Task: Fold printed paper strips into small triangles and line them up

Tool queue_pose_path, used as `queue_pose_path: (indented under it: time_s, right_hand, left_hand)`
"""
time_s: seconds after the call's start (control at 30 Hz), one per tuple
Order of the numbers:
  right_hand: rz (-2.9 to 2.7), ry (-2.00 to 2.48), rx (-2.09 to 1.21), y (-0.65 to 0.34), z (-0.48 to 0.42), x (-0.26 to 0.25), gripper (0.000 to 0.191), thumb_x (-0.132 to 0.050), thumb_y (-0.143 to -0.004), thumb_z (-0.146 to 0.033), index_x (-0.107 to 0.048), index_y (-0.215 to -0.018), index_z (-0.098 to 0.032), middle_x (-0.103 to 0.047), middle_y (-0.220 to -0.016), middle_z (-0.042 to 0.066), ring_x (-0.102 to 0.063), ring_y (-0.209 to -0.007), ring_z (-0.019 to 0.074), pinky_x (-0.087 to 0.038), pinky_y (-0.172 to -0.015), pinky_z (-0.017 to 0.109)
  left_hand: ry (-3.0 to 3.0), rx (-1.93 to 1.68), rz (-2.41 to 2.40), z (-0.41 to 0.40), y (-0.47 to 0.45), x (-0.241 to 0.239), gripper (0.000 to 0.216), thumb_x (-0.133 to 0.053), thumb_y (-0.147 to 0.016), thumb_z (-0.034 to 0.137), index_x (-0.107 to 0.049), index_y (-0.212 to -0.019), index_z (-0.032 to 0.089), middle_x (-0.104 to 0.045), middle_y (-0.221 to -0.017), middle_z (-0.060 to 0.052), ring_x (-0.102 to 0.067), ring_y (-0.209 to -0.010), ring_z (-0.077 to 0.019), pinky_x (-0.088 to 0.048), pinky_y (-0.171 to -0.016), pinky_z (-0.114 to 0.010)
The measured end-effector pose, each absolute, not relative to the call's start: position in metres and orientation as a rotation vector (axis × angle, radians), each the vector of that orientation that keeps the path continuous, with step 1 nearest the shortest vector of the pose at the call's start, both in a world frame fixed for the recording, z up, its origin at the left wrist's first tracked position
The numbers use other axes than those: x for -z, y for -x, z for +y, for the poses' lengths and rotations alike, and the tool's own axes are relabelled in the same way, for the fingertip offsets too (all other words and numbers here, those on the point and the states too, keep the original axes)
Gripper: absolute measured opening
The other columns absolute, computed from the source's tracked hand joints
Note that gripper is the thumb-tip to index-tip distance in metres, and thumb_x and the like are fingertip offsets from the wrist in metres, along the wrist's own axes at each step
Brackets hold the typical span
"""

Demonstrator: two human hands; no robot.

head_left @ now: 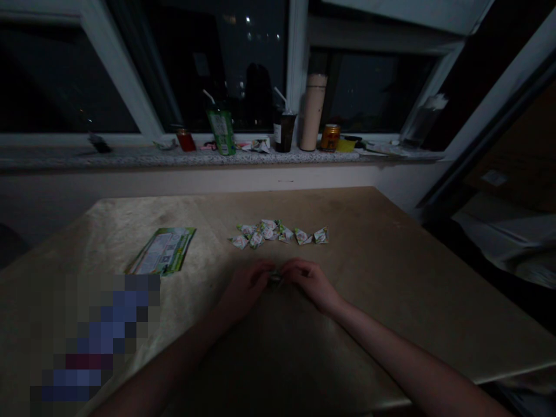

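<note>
Low over the middle of the brown-covered table (pixel 369 249), my left hand (pixel 248 285) and my right hand (pixel 313 284) pinch a small green-and-white wrapped candy (pixel 275 279) from both sides. The fingers cover much of it, and dim light hides whether its wrapper is open. Just beyond my fingertips lie several similar wrapped candies (pixel 269 229), white with green ends, in a loose row. Two of them sit a little apart at the row's right end. To the left of my hands, a flat green-and-white printed bag (pixel 167 251) lies on the table.
A blurred-out blue shape (pixel 102 333) lies at the table's left. On the windowsill (pixel 256 158) behind stand a green cup (pixel 222 130), a dark cup with a straw (pixel 284 132), a tall pink bottle (pixel 313 113), an orange can (pixel 330 138) and a red jar (pixel 186 140).
</note>
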State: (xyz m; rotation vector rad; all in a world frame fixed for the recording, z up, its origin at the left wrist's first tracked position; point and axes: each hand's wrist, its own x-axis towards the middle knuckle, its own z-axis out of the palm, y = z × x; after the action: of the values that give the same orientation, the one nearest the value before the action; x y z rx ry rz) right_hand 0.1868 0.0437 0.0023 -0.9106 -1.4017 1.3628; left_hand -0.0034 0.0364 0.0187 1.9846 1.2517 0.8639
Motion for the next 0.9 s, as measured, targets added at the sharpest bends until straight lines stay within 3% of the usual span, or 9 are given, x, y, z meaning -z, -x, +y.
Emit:
queue_pose_path:
  time_s: [0.23, 0.37, 0.63, 0.9]
  right_hand:
    - [-1.469, 1.000, -1.280, -0.1870, 0.0446, -0.0029, 0.011, -0.067, -0.068, -0.025, -0.061, -0.075, -0.019, -0.062, -0.073, 0.000, -0.057, -0.065, 0.0135, -0.044, -0.059, 0.023]
    - [-1.456, 1.000, -1.330, -0.1884, 0.0452, -0.0005, 0.008, -0.061, -0.071, -0.022, -0.061, -0.078, -0.019, -0.064, -0.070, -0.001, -0.057, -0.062, 0.0130, -0.043, -0.057, 0.022]
    - [-1.650, 0.992, -1.119, -0.1901, 0.0480, 0.0054, 0.031, -0.043, -0.069, -0.008, -0.071, -0.076, -0.018, -0.068, -0.084, 0.004, -0.062, -0.080, 0.0172, -0.046, -0.073, 0.027]
    - [-1.758, 1.014, -0.970, -0.1898, 0.0447, 0.0024, 0.035, -0.038, -0.070, -0.003, -0.069, -0.076, -0.018, -0.066, -0.078, 0.003, -0.060, -0.077, 0.0155, -0.046, -0.072, 0.026]
  left_hand:
    - [-1.799, -0.889, 1.202, 0.0395, 0.0042, -0.0142, 0.035, -0.038, -0.084, 0.025, -0.071, -0.096, 0.020, -0.072, -0.089, -0.002, -0.067, -0.079, -0.0199, -0.052, -0.075, -0.030]
    - [-1.695, -0.888, 1.183, 0.0393, 0.0044, -0.0127, 0.037, -0.037, -0.083, 0.029, -0.072, -0.091, 0.019, -0.072, -0.088, -0.003, -0.068, -0.080, -0.0216, -0.053, -0.074, -0.032]
    - [-1.579, -0.919, 1.201, 0.0374, 0.0068, -0.0145, 0.037, -0.040, -0.085, 0.040, -0.071, -0.089, 0.020, -0.071, -0.089, -0.005, -0.068, -0.075, -0.0237, -0.054, -0.073, -0.035]
    - [-1.578, -0.878, 1.175, 0.0359, 0.0028, -0.0187, 0.039, -0.038, -0.087, 0.042, -0.071, -0.087, 0.019, -0.072, -0.090, -0.006, -0.067, -0.080, -0.0239, -0.052, -0.076, -0.034]
